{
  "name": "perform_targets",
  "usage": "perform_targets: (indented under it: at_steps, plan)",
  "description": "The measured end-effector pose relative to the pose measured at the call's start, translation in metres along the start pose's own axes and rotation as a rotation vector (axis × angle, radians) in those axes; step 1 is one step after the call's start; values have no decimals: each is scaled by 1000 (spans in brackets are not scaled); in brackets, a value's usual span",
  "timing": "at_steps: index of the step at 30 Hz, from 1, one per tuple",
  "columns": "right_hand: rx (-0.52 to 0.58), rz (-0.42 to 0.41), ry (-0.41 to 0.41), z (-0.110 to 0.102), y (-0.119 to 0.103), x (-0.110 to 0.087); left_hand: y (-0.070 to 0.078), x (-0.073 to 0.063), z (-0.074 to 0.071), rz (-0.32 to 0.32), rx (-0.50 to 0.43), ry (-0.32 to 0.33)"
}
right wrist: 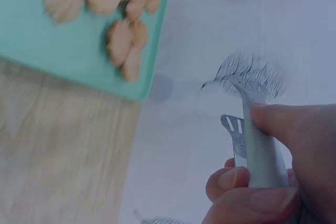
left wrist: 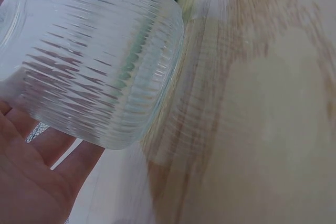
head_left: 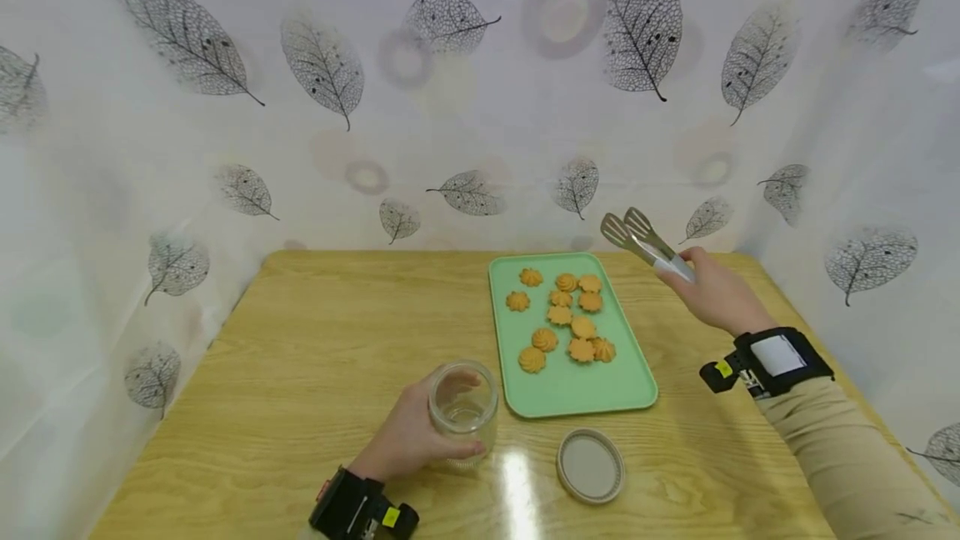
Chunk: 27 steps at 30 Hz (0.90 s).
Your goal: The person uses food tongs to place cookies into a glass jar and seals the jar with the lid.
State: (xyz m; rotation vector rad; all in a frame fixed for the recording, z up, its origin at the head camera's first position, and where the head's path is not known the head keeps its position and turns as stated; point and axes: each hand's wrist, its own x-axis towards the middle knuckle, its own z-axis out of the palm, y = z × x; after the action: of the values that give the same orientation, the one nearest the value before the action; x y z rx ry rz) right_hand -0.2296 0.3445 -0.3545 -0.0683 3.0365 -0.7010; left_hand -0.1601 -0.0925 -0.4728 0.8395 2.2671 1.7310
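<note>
My left hand (head_left: 411, 432) grips a clear glass jar (head_left: 480, 415) from its left side, thumb across the near side. The jar's mouth faces up, and no contents show inside. Its ribbed wall (left wrist: 94, 61) fills much of the left wrist view, with fingers curled about it. Higher up on the right, my right hand (head_left: 720, 290) holds a pair of tongs (head_left: 651, 247) by the pale handles. The slotted tips point up and left, apart from each other, with nothing between them. Golden cookies (head_left: 559, 315) lie on a green tray (head_left: 585, 394) between the hands.
A round lid (head_left: 591, 466) lies on the wooden table (head_left: 337, 323) near the tray's front edge, right of the jar. Behind the table hangs a pale curtain (head_left: 480, 123) printed with dark leaves, and it also runs along both sides.
</note>
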Motion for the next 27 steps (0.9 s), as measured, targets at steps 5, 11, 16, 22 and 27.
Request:
perform_targets:
  at_steps: [5, 11, 16, 22, 27]
  plan:
    - [-42, -79, -26, 11, -37, 9, 2, 0, -1, -3, 5, -5]
    - [-76, -110, -69, 43, -54, 29, 2, 1, 0, 1, 8, -5]
    - [-102, -101, -122, 65, -58, 42, 0, 3, 1, -2, 9, -7]
    - [-153, -110, -137, 78, -62, 48, -2, 3, 0, -1, 13, -6]
    - [-186, -116, -134, 84, -65, 50, -3, 2, 0, 0, 22, 2]
